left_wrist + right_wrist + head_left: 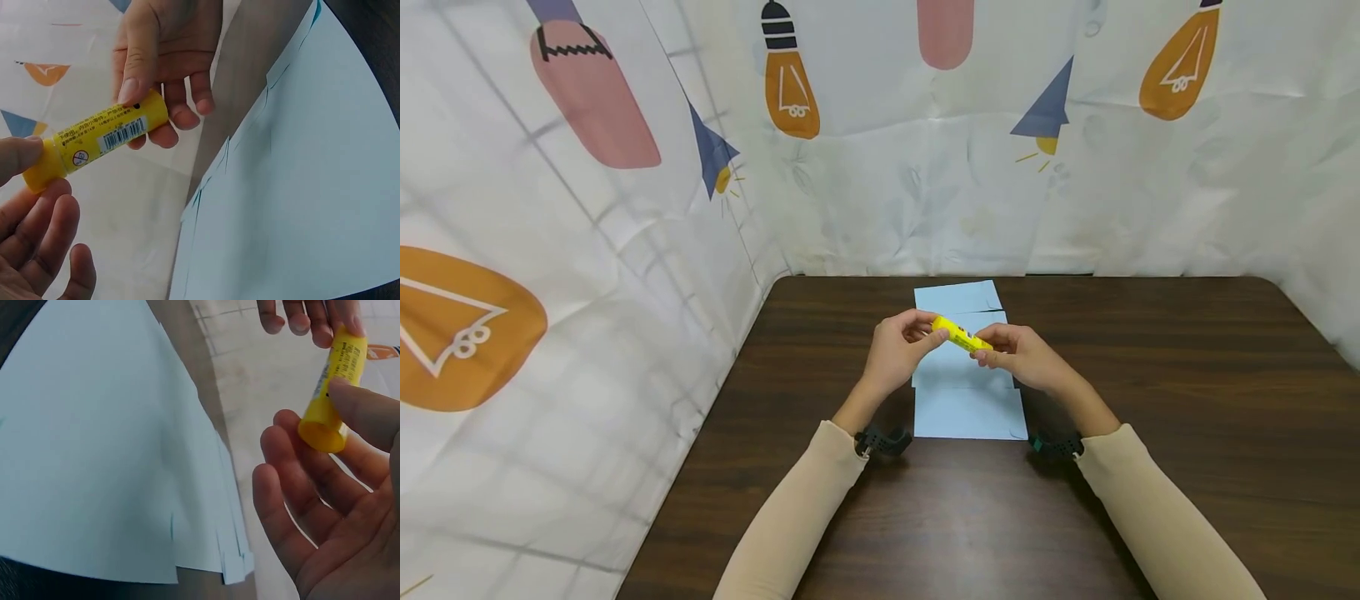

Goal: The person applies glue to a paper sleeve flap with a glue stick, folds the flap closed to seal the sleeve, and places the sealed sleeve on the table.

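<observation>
A yellow glue stick (961,334), with a barcode on its side, is held tilted above the light blue paper sheets. My left hand (897,350) pinches its capped end between thumb and fingers; the left wrist view shows the seam of the cap (45,166). At the opposite end, my right hand (1026,358) grips the tube with thumb and forefinger, the other fingers loosely bent, as the right hand (350,506) shows up close. Below both hands, several light blue paper sheets (967,414) lie overlapping in a column on the table.
The dark wood-grain table (1187,417) reaches out on both sides of the paper. A printed white curtain (880,200) hangs along its back and left edges. Each wrist wears a dark strap; one is the left strap (886,442).
</observation>
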